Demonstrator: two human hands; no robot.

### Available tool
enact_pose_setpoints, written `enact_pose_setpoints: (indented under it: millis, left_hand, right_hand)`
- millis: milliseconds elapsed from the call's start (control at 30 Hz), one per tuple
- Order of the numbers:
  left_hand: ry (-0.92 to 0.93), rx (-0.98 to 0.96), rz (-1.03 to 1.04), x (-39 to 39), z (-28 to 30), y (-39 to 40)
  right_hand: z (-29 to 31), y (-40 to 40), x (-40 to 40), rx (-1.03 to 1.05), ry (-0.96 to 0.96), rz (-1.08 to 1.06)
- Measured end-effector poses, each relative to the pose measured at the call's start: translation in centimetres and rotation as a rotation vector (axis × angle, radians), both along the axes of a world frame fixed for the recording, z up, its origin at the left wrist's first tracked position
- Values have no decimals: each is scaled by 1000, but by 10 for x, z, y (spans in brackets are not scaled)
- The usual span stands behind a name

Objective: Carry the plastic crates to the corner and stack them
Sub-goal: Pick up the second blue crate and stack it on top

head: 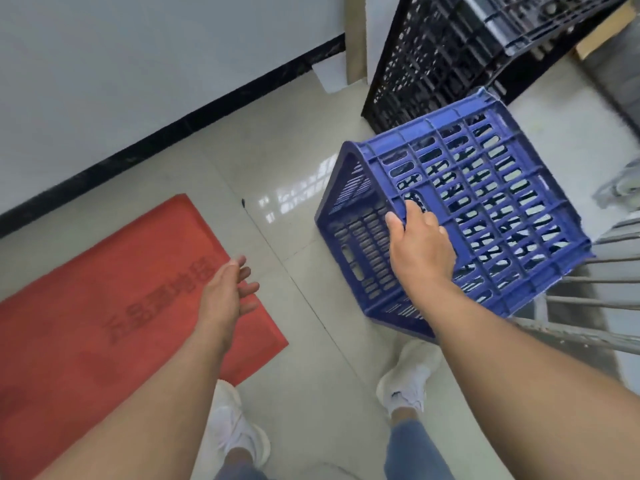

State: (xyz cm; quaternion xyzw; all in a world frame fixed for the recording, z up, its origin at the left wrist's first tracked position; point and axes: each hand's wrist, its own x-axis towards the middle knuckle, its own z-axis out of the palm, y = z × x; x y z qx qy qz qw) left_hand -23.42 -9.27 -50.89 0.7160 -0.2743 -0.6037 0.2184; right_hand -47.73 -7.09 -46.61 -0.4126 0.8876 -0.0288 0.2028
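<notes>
floor-corner black crates (450,57) cut off

My one head view looks steeply down, close on both hands; tiled floor (298,161) lies beyond the fingertips.

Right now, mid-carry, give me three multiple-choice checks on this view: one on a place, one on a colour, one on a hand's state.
1. Where does the mat lie?
A. on the floor, left of the crate
B. inside the crate
C. on the black crates

2. What colour is the crate being held?
A. green
B. blue
C. yellow

3. How is the left hand?
A. gripping the crate
B. holding the mat
C. open, holding nothing

Answers: 1 A, the red mat lies flat on the tiles at left. 2 B, its lattice walls are blue. 3 C, its fingers are spread in the air; only the right hand grips the crate, near the black crates.
</notes>
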Motion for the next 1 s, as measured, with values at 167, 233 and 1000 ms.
enact_pose_setpoints:
  millis: [167, 233, 1000]
  left_hand:
    - [-9, 15, 44, 56, -6, 0]
    - [-8, 15, 75, 77, -5, -2]
    - [-342, 401, 489, 407, -59, 51]
  right_hand:
    - [6, -22, 55, -65, -7, -19]
    - [10, -34, 74, -71, -33, -25]
    - [-34, -100, 260, -57, -947, -160]
